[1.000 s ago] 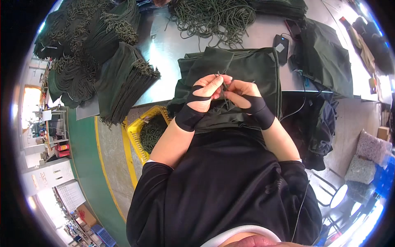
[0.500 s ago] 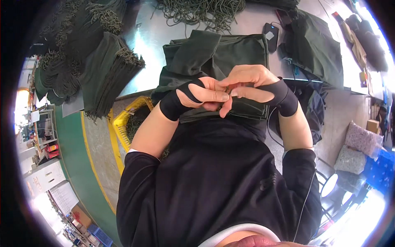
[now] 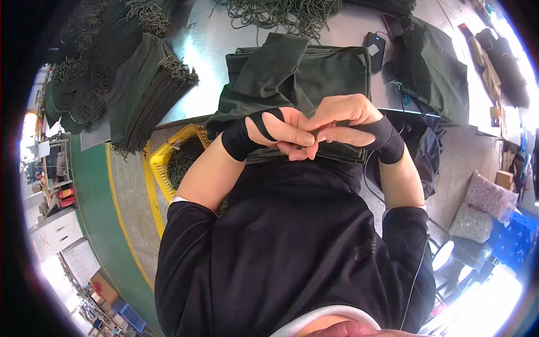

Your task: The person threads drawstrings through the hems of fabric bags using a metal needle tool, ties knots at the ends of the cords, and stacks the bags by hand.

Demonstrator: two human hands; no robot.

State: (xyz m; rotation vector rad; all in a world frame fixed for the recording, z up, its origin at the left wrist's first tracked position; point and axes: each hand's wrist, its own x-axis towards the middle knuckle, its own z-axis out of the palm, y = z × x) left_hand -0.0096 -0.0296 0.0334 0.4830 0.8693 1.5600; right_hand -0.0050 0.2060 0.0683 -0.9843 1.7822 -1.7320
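Observation:
Close together in front of my chest, both hands have their fingertips pinched over the near part of a folded dark green cloth. The thumb of my left hand presses against its fingers, and whatever is between them is too small to make out. Thumb and bent fingers of my right hand nearly meet beside it; their contents, if any, are hidden. Each hand wears a black wrist support. The cloth lies stacked on the metal table, one flap folded up at its left.
Piles of dark green pieces with cord ends lie at left, with loose green cords at the back. A black phone-like device and more green cloth are on the right. A yellow basket stands below the table edge.
The fingers of both hands have shifted slightly, with the left fingers curled closer together. The view has moved a little; the cloth stays where it was.

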